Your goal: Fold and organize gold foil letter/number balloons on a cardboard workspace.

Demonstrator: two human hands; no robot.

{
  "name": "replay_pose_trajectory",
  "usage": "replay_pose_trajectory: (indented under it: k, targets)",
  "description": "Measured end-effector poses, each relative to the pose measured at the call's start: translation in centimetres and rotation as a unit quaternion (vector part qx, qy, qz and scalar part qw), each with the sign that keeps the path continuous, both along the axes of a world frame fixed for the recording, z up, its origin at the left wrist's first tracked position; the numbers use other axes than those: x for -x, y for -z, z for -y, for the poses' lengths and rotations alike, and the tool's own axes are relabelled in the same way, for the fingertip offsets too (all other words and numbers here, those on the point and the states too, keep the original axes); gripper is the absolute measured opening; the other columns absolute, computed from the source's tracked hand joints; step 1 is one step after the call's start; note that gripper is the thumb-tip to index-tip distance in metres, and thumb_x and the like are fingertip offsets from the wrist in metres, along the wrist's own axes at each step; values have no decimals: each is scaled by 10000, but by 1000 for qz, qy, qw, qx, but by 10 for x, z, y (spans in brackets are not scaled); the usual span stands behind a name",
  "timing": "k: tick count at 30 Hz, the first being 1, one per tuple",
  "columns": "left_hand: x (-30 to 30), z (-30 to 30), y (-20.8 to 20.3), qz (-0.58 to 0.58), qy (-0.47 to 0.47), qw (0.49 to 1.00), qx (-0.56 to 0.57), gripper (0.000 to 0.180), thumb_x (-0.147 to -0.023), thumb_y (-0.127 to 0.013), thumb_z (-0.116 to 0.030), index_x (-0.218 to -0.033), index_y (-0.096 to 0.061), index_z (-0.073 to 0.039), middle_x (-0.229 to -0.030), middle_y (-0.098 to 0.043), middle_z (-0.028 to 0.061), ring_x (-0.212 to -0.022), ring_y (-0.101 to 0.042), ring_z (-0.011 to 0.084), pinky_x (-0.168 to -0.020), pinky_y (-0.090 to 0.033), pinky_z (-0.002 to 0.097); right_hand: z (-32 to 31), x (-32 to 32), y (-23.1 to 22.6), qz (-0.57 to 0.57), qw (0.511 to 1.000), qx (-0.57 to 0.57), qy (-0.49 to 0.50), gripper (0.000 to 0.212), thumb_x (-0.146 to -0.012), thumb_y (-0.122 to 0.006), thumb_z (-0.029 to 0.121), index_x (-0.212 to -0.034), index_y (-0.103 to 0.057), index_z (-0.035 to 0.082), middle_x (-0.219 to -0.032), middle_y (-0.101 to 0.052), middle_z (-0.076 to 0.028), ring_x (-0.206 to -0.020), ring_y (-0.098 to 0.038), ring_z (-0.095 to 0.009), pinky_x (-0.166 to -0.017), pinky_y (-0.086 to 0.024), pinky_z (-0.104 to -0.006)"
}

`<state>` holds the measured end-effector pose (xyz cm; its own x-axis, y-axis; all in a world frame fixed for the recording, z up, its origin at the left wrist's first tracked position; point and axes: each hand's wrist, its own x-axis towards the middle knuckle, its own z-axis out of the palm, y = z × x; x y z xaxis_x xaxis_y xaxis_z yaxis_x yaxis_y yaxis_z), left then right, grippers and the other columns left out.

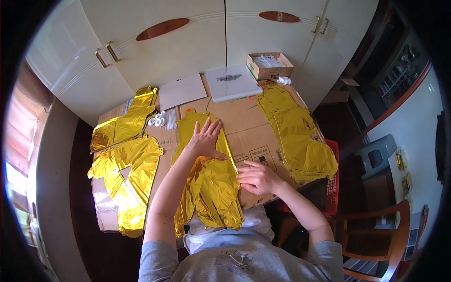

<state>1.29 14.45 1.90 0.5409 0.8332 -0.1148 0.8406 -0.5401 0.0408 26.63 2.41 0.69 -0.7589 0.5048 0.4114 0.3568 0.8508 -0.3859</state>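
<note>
The person sits close to the table (263, 141), which is covered with flat brown cardboard. Right in front of them lies a shiny gold foil balloon (211, 183), flat and crinkly, with no air in it. Its near end hangs over the table edge toward the person's lap.

The right hand (256, 178) rests on the right edge of this gold balloon, near the middle. Its fingers are bent and seem to pinch the foil edge, but I cannot tell how firmly. The left hand (206, 138) lies a little farther away, on the top part of the same balloon. It is open wide, fingers spread, pressing the foil flat. So the balloon lies under both hands, between the two arms.

To the left lies a pile of other flat gold foil balloons (127, 174), well apart from the hands. To the right lies another stack of gold foil shapes (296, 131), near the right hand but not touching it.

Farther back sit some small white plastic rings (157, 120), a flat grey sheet (183, 90) and a white flat packet (231, 82). Behind those stands an open brown cardboard box (269, 66). At the very back are cream cupboard doors (188, 42). A wooden chair (376, 235) stands off to the right, beside a red plastic crate (332, 188).
</note>
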Motion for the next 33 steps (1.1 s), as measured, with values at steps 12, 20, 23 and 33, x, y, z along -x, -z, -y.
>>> replay_pose_trajectory:
  k: [12,20,23,33]
  targets:
    - [2,-3,9,4,3,1000,-27,1389,-511,-633,-875,-1514,-200,-17,-1573,-223,122,-1475,-120,339,-1140,-147,630,-51,13,9,97,993,-69,23,345,-897,-596,253,-1179,-667,68,-1309,-608,-65,-1278,-517,-220,-1112,-342,-405]
    - [2,-3,9,2,4,1000,-28,1377,-518,-626,-876,-1508,-215,-12,-1573,-219,130,-1471,-133,348,-1136,-160,632,-18,-1,0,92,994,-43,-35,301,-888,-608,240,-1133,-700,93,-1245,-652,-43,-1259,-536,-209,-1106,-354,-422]
    - [1,-4,9,0,3,1000,-29,1375,-520,-624,-878,-1507,-217,-13,-1574,-218,130,-1470,-135,351,-1136,-159,633,-11,-5,-4,81,995,-34,-56,273,-869,-636,225,-1093,-719,94,-1208,-673,-32,-1237,-553,-200,-1102,-363,-423]
    - [-1,-2,-1,-7,-3,1000,11,1370,-538,-664,-840,-1523,-164,-30,-1591,-155,146,-1475,-90,365,-1157,-118,608,6,-16,-7,66,995,-16,-77,256,-855,-654,211,-1065,-728,86,-1147,-699,-25,-1176,-595,-189,-1102,-371,-434]
